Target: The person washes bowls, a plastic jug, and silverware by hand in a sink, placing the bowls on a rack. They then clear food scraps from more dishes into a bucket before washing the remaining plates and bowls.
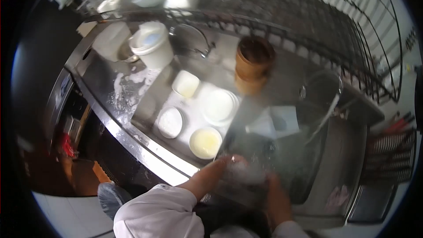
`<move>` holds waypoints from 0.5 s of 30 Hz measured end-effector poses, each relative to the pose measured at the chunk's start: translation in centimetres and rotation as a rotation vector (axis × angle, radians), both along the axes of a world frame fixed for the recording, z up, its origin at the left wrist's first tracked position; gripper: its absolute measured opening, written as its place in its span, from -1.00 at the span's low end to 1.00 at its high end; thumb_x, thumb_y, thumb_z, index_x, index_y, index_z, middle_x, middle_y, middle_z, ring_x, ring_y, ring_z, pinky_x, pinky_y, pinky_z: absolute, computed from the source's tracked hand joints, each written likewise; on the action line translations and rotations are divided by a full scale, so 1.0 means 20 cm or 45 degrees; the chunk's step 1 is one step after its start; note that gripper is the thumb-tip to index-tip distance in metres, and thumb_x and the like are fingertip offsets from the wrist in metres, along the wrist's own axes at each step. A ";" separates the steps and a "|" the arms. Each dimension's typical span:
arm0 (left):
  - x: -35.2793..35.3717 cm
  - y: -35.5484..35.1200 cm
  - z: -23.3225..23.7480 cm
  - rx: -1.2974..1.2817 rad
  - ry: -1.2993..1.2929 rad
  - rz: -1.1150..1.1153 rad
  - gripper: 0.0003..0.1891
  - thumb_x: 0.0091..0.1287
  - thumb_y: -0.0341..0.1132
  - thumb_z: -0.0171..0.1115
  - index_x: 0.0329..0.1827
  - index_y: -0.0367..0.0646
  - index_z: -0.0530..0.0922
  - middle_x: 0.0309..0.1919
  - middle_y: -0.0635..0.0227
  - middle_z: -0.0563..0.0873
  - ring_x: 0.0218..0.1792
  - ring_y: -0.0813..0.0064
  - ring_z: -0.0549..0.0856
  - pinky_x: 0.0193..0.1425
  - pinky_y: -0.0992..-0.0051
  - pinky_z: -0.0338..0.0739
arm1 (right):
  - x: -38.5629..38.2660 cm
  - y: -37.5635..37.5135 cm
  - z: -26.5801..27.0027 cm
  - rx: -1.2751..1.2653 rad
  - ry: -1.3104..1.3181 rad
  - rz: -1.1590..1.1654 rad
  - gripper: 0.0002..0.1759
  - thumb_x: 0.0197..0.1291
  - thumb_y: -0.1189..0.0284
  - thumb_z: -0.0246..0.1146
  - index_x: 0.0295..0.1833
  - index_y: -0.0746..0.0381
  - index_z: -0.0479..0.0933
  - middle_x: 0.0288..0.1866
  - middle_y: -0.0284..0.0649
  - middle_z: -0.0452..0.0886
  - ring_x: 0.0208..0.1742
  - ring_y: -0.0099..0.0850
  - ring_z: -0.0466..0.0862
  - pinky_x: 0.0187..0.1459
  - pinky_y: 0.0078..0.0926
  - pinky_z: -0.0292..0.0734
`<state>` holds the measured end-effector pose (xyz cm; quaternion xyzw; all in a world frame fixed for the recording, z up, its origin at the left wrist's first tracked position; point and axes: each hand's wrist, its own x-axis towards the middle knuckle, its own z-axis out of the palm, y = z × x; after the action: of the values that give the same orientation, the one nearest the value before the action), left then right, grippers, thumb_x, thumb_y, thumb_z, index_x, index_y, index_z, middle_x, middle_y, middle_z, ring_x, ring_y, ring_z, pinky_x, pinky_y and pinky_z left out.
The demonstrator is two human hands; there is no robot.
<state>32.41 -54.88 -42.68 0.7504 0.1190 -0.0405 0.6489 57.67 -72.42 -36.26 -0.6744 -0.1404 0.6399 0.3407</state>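
Observation:
My left hand (236,160) is over the near edge of the right sink basin (304,172), beside the divider. My right hand (274,184) is just to its right. Between them is a pale, whitish blur (247,172) that I cannot make out, and the fingers of both hands are smeared by motion. In the sudsy left basin sit a round bowl (205,143) with yellowish contents, an oval white bowl (170,122), a squarish white bowl (186,83) and stacked white plates (219,106). A white angular dish (283,121) lies in the right basin.
Brown stacked containers (254,64) stand behind the basins, near a faucet (205,53). White buckets (154,46) and foam (132,83) occupy the left counter. A wire rack (304,4) runs along the back, and a hose-like spout (328,112) hangs over the right basin.

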 end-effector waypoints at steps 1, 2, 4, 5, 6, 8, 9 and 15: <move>0.01 0.02 0.13 -0.093 0.193 -0.161 -0.59 0.40 -0.10 -0.05 0.20 -0.11 0.47 0.17 0.20 0.53 0.21 0.31 0.47 0.26 0.36 0.35 | 0.02 -0.05 -0.02 0.004 -0.016 0.004 -0.54 0.33 0.17 -0.02 0.20 0.19 0.46 0.13 -0.20 0.55 0.15 -0.34 0.52 0.18 -0.37 0.37; 0.00 0.03 0.09 -0.127 -0.104 -0.179 -0.62 0.40 -0.14 -0.05 0.17 -0.08 0.50 0.15 0.24 0.54 0.19 0.33 0.48 0.27 0.38 0.34 | 0.04 -0.08 -0.03 0.008 -0.027 0.015 -0.55 0.33 0.18 -0.02 0.20 0.19 0.46 0.13 -0.20 0.55 0.15 -0.34 0.51 0.19 -0.38 0.37; -0.02 0.04 0.13 0.020 -0.272 -0.174 -0.65 0.42 -0.21 -0.08 0.15 -0.11 0.52 0.11 0.25 0.57 0.16 0.35 0.51 0.29 0.40 0.31 | 0.09 -0.13 -0.05 0.004 -0.032 0.016 -0.55 0.33 0.19 -0.02 0.21 0.19 0.46 0.14 -0.20 0.55 0.16 -0.34 0.50 0.20 -0.39 0.35; -0.03 0.04 0.26 0.197 -0.137 -0.157 -0.65 0.44 -0.25 -0.10 0.17 -0.15 0.51 0.09 0.22 0.59 0.14 0.35 0.53 0.31 0.39 0.30 | 0.11 -0.17 -0.06 -0.021 -0.015 -0.001 -0.55 0.34 0.20 -0.01 0.21 0.18 0.46 0.14 -0.21 0.55 0.17 -0.34 0.50 0.20 -0.39 0.35; -0.04 0.05 0.36 0.040 -0.160 -0.116 -0.54 0.38 -0.09 -0.10 0.15 -0.21 0.50 0.08 0.19 0.58 0.13 0.33 0.53 0.30 0.37 0.30 | 0.14 -0.20 -0.07 -0.044 0.012 -0.033 -0.56 0.34 0.20 -0.01 0.21 0.18 0.46 0.14 -0.21 0.54 0.17 -0.34 0.50 0.20 -0.40 0.34; -0.02 0.06 0.52 -0.442 -0.102 -0.054 -0.27 0.26 0.23 -0.12 0.13 -0.33 0.48 0.08 0.12 0.57 0.12 0.29 0.53 0.29 0.34 0.32 | 0.19 -0.24 -0.09 -0.139 0.182 -0.147 -0.56 0.34 0.21 -0.01 0.22 0.18 0.45 0.15 -0.21 0.54 0.18 -0.35 0.49 0.21 -0.41 0.33; -0.01 0.07 0.59 -0.645 -0.019 -0.001 -0.12 0.19 0.39 -0.13 0.11 -0.39 0.48 0.08 0.08 0.57 0.12 0.27 0.53 0.28 0.33 0.32 | 0.20 -0.25 -0.11 -0.213 0.306 -0.235 -0.56 0.34 0.22 -0.01 0.22 0.18 0.45 0.15 -0.21 0.54 0.19 -0.35 0.48 0.22 -0.41 0.33; 0.16 0.03 0.54 -0.866 0.815 0.020 -0.64 0.31 -0.26 0.11 0.12 -0.22 0.52 0.02 0.32 0.63 0.03 0.52 0.58 0.19 0.50 0.41 | 0.12 -0.15 0.25 0.429 0.212 0.617 -0.46 0.26 0.17 0.13 0.30 0.16 0.36 0.25 -0.29 0.44 0.24 -0.41 0.41 0.25 -0.48 0.28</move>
<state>35.53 -54.22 -31.97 0.4437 0.2989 -0.3018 0.7891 60.15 -75.50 -31.18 -0.5007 -0.3728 0.7232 0.2955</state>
